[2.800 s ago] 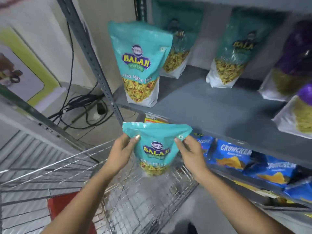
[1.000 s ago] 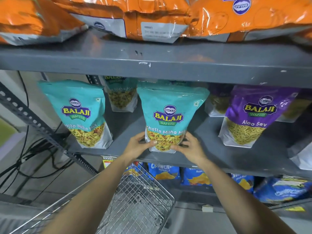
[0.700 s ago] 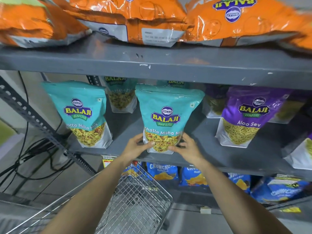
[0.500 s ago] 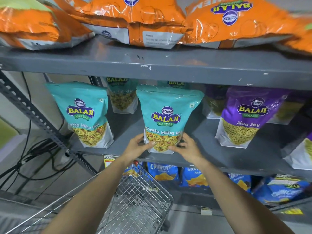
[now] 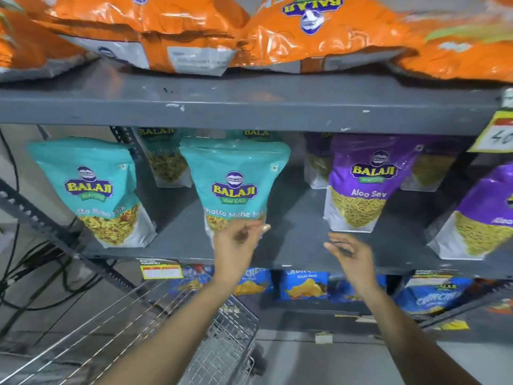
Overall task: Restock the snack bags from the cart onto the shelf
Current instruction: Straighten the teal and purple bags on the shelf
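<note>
The front teal bag (image 5: 234, 187) reads "BALAJI WAFERS" and "Khatta Mitha Mix", its last letters cut off. The teal bag to its left (image 5: 91, 190) bears the same brand. The purple bag (image 5: 369, 179) reads "BALAJI" and "Aloo Sev". An orange bag (image 5: 311, 15) shows "BALAJI" upside down. A yellow tag (image 5: 497, 134) shows "40".

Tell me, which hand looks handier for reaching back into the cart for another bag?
Probably the left hand: the cart sits below that arm, on the left. The right hand hangs open farther right, away from it. The teal bag already stands on the shelf.
</note>
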`<control>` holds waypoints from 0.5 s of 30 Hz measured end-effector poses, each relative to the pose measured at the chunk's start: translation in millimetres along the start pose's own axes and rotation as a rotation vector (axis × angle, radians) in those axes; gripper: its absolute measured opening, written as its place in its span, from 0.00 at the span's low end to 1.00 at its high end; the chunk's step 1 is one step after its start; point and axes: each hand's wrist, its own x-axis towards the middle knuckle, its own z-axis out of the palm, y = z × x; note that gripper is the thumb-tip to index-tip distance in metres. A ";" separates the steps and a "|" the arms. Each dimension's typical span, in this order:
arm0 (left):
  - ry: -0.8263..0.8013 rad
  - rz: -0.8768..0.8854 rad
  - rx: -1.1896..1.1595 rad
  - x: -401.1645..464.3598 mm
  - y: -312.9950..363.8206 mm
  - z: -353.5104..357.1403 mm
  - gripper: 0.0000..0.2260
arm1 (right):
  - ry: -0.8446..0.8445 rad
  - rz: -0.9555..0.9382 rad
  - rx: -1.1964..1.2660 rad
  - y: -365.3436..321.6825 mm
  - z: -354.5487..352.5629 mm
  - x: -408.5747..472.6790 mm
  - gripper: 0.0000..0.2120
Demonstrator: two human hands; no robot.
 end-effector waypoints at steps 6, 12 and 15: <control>-0.181 -0.025 0.068 11.2 -9.4 103.8 0.08 | 0.157 0.035 -0.192 17.2 -67.4 41.5 0.12; -0.504 -0.242 0.194 51.6 -28.9 175.0 0.38 | -0.119 0.077 -0.080 14.4 -97.5 91.8 0.43; -0.553 -0.234 0.215 62.2 -31.6 191.4 0.28 | -0.238 0.054 -0.166 14.0 -102.5 103.1 0.37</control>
